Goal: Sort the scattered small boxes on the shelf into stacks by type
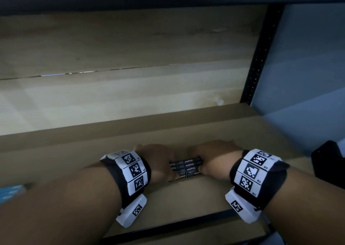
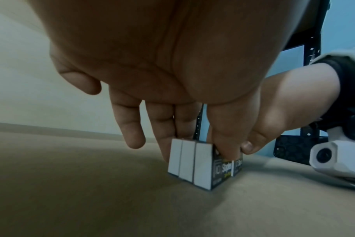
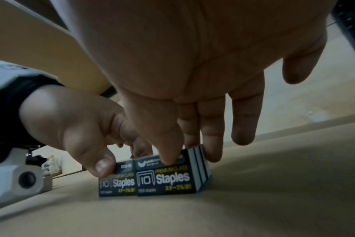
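Note:
Several small black boxes marked "Staples" [image 1: 185,168] stand on edge, packed together in one block on the brown cardboard shelf surface [image 1: 74,151]. The left wrist view shows their white ends [image 2: 189,165] and the right wrist view their printed fronts [image 3: 164,178]. My left hand [image 1: 160,162] pinches the block's left part, thumb on the near face and fingers [image 2: 132,128] behind. My right hand [image 1: 214,158] pinches the right part the same way, its thumb [image 3: 168,154] on the front and its fingers behind. The boxes' far faces are hidden.
A black perforated shelf upright [image 1: 257,58] stands at the back right, with a wooden back panel [image 1: 112,45] behind the shelf. A blue item [image 1: 11,192] shows at the left edge and a black object [image 1: 328,160] at the right. The shelf's dark front rail [image 1: 168,224] runs below my wrists.

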